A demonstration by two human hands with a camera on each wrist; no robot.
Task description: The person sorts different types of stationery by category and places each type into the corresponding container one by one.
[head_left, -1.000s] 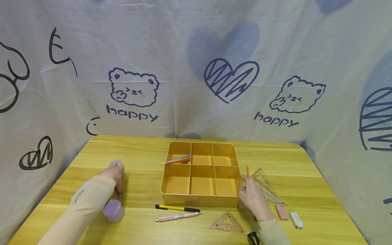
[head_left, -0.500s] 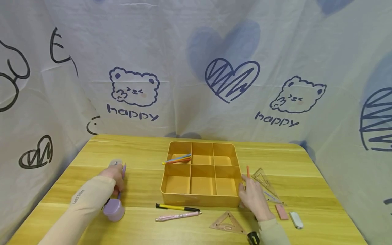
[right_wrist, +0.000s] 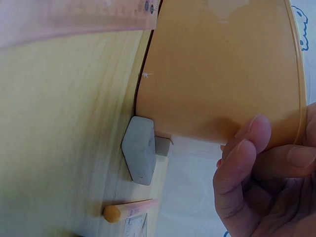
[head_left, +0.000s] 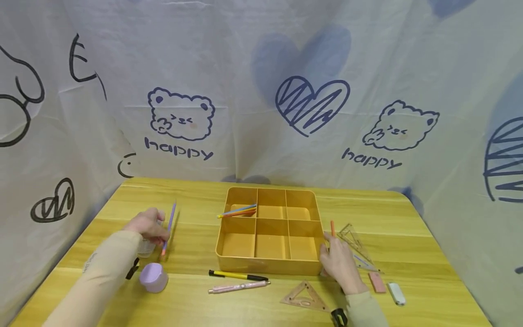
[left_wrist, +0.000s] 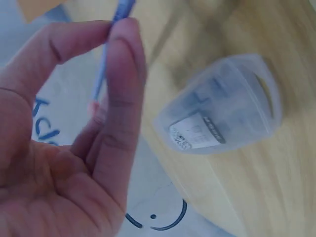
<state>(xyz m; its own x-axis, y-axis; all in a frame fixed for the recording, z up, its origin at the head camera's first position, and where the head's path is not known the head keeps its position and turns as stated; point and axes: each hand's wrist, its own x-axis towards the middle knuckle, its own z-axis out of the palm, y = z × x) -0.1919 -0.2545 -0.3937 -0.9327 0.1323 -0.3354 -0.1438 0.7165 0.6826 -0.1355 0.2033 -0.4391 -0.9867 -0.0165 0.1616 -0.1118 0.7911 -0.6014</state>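
In the head view my left hand [head_left: 149,226] pinches a purple pencil [head_left: 170,222] between thumb and fingertip, its orange end pointing down. Just beneath that hand lies a translucent plastic case [left_wrist: 222,106] with a label, its contents blurred. Closer to me stands a lilac tub [head_left: 153,277]. At the right end of a yellow six-compartment organizer box [head_left: 269,265], my right hand [head_left: 340,263] grips the side wall with curled fingers; part of the grip is hidden. A grey block [right_wrist: 140,150] sits by the box's near right corner.
Several colored pencils [head_left: 239,211] lean in the box's back left compartment. In front are a yellow-black pen [head_left: 238,275], a pink pen [head_left: 239,286] and a set square [head_left: 305,297]. To the right lie another set square [head_left: 354,238], a pink eraser [head_left: 377,282] and a white eraser [head_left: 396,294].
My left hand has lifted the purple pencil from beside the tub and tilted it nearly upright, uncovering more of the translucent case. The right hand stays at the box.
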